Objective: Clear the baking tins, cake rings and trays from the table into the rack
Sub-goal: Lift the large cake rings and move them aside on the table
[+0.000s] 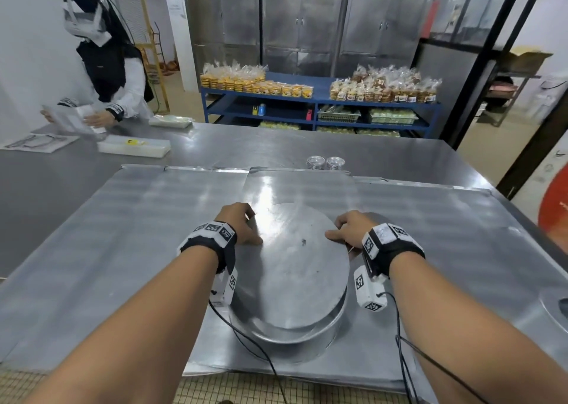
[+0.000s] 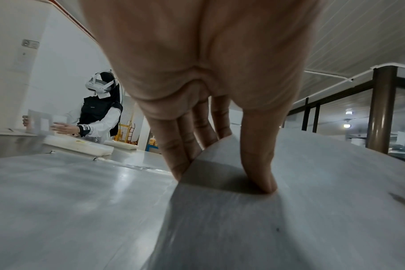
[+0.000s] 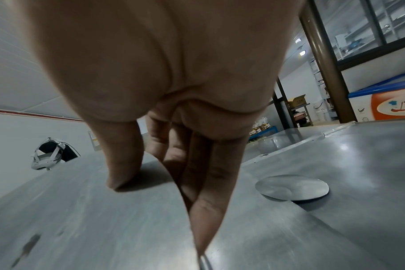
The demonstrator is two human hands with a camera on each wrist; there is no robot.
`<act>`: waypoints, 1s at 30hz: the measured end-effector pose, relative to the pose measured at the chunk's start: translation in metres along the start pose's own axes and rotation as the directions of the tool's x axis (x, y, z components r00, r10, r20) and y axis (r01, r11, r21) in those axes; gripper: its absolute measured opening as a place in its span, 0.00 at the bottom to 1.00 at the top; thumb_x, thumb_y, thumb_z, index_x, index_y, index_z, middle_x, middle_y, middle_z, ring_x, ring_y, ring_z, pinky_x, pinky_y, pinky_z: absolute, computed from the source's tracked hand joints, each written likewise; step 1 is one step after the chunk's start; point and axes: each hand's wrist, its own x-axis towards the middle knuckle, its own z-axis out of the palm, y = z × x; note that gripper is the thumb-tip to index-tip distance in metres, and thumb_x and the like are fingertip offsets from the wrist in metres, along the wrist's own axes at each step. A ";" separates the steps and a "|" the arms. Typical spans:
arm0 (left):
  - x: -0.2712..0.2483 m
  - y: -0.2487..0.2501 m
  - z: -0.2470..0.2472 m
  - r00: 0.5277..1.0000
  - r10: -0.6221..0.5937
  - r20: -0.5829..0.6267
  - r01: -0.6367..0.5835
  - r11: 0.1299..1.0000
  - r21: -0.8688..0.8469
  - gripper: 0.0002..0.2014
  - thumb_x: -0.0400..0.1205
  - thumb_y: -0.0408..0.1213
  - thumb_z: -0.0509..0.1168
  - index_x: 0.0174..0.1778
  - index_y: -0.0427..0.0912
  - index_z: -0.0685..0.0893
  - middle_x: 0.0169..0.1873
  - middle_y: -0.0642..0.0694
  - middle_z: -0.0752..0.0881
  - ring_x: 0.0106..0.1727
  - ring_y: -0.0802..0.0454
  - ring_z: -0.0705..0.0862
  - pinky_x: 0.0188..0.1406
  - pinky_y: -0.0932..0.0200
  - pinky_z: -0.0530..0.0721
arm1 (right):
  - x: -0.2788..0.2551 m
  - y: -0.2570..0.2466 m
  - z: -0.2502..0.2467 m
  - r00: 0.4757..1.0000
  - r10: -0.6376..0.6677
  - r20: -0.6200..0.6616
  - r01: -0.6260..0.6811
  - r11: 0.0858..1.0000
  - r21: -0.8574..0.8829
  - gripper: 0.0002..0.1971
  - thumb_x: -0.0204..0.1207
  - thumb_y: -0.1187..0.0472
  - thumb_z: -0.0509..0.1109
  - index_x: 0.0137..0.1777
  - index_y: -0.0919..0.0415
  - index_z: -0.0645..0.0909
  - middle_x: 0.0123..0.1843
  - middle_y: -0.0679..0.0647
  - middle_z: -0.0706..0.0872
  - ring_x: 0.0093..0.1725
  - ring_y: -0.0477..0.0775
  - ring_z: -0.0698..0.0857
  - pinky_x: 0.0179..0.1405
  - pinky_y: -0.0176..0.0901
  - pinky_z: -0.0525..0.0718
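A round flat metal disc [image 1: 295, 262] lies tilted over a round cake ring [image 1: 310, 340], its near edge down inside the ring and its far part raised. My left hand [image 1: 242, 228] pinches the disc's left edge, with the thumb [image 2: 259, 164] on top and the fingers [image 2: 173, 155] under the rim. My right hand [image 1: 347, 230] pinches the right edge in the same way: thumb [image 3: 120, 164] above, fingers [image 3: 204, 201] below. The ring stands on a flat metal tray [image 1: 307, 185], which lies over wider trays [image 1: 138, 219].
Two stacks of small foil tins [image 1: 325, 162] stand beyond the trays. Another round disc [image 3: 291, 189] lies on the tray at my right. A person [image 1: 107, 74] handles plastic packs at the table's far left. A blue shelf [image 1: 319, 102] with bagged goods stands behind.
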 end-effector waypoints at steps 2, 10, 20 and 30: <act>-0.002 -0.002 0.005 1.000 0.002 -0.011 -0.002 1.000 -0.002 0.31 0.64 0.41 0.84 0.63 0.45 0.84 0.56 0.46 0.86 0.51 0.48 0.84 0.47 0.57 0.86 | -0.002 0.005 0.005 0.999 -0.027 -0.022 0.028 0.999 0.042 0.13 0.70 0.49 0.79 0.45 0.55 0.81 0.44 0.57 0.89 0.42 0.61 0.90 0.46 0.56 0.91; 0.001 0.004 0.013 0.999 0.043 -0.021 -0.043 0.999 0.025 0.32 0.65 0.41 0.85 0.65 0.42 0.83 0.60 0.44 0.85 0.53 0.48 0.81 0.50 0.60 0.79 | -0.021 0.002 0.003 0.998 -0.030 -0.062 0.039 0.986 0.160 0.08 0.69 0.58 0.80 0.39 0.54 0.82 0.35 0.53 0.90 0.36 0.55 0.89 0.37 0.44 0.87; 0.012 0.017 0.019 0.989 0.138 0.050 -0.140 0.990 0.034 0.37 0.63 0.49 0.86 0.66 0.43 0.83 0.61 0.45 0.86 0.62 0.45 0.84 0.63 0.50 0.84 | -0.039 0.011 0.015 0.997 0.075 0.028 -0.079 0.982 0.172 0.13 0.57 0.55 0.78 0.40 0.57 0.80 0.29 0.55 0.87 0.30 0.60 0.87 0.42 0.63 0.91; 0.020 0.019 0.028 0.957 0.233 0.175 -0.240 0.971 0.019 0.28 0.63 0.41 0.86 0.59 0.43 0.90 0.51 0.49 0.92 0.53 0.52 0.89 0.56 0.59 0.86 | -0.068 0.007 0.039 0.976 0.161 0.149 -0.201 0.928 0.314 0.07 0.74 0.70 0.74 0.49 0.66 0.79 0.33 0.66 0.89 0.32 0.72 0.90 0.37 0.69 0.90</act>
